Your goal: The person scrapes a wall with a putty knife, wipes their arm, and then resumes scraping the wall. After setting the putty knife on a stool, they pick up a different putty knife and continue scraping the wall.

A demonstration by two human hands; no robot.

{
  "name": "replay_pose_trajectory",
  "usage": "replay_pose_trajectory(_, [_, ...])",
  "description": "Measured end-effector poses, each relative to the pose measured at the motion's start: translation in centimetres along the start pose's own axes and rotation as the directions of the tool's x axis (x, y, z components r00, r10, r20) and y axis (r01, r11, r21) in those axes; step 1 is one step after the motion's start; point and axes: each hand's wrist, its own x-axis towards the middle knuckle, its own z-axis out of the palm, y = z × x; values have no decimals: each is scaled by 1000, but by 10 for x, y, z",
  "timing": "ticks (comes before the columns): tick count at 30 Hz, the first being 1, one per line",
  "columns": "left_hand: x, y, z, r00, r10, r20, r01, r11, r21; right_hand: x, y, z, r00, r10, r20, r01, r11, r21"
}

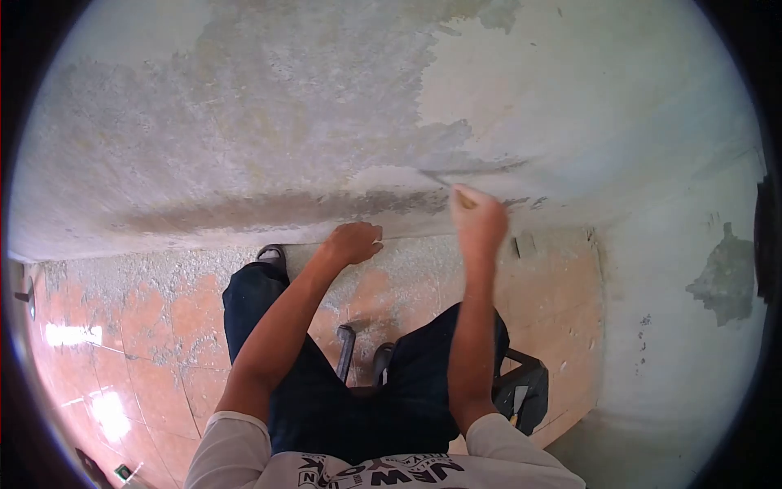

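My right hand (pixel 481 220) is closed around the handle of a scraper (pixel 435 178), slightly blurred. The scraper's thin blade points up and left and meets the lower part of the wall (pixel 326 106), beside a patch where paint has come off. A bit of the yellowish handle shows at my fist. My left hand (pixel 354 243) hangs low near the foot of the wall, fingers loosely bent and a little apart, with nothing seen in it. Grey bare plaster spreads over much of the wall, and pale paint stays at the right.
Scraped flakes cover the orange tiled floor (pixel 163 318) along the wall. A black stool (pixel 533 383) at my right carries another scraper (pixel 520 401). Between my legs stands a dark grey bar (pixel 346 350). A side wall (pixel 668 367) bounds the right.
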Motion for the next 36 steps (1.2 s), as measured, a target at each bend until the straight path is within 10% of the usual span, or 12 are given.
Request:
replay_pose_trajectory(29, [2,-14,13,990,113,-82,-116,993,-35,-4,-18,-27,996,67,-57,-49,959,278])
replay_pose_trajectory(36, [7,-17,13,990,127,-67,-127,992,-4,-8,-9,-14,992,113,55,-118,988,97])
